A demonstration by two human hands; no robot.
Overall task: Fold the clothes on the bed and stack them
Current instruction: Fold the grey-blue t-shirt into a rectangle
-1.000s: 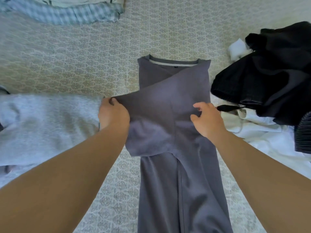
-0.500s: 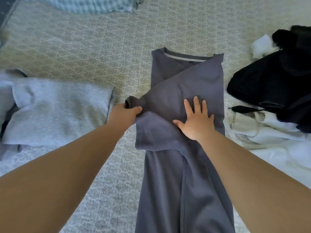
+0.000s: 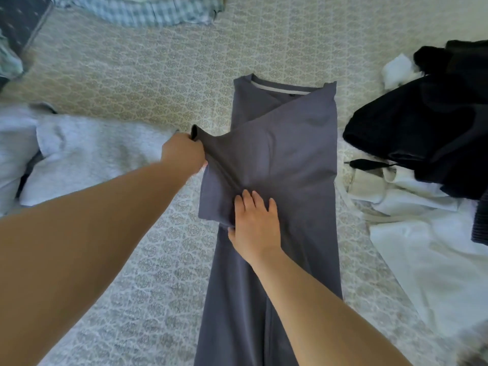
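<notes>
A: Head view. Where does the grey shirt (image 3: 285, 159) lie?

B: Flat on the patterned bed cover (image 3: 158, 75), centre of view, collar at the far end, body running toward the near edge. One sleeve is folded across the chest and sticks out past the shirt's left edge.

A: Left hand (image 3: 183, 153)?

B: Its grip is closed on the end of that sleeve, fingers curled round the cloth; the cuff pokes out above the knuckles.

A: Right hand (image 3: 254, 225)?

B: Palm down on the shirt's middle, fingers straight and together, pressing the cloth just below the folded sleeve. Grip open, nothing held.

A: Surroundings?

B: Light grey garment (image 3: 87, 154) on the left, touching the left hand's far side. Blue checked cloth (image 3: 148, 11) at the far edge. Black clothes (image 3: 427, 128) heaped over white cloth (image 3: 435, 249) on the right, apart from the shirt.
</notes>
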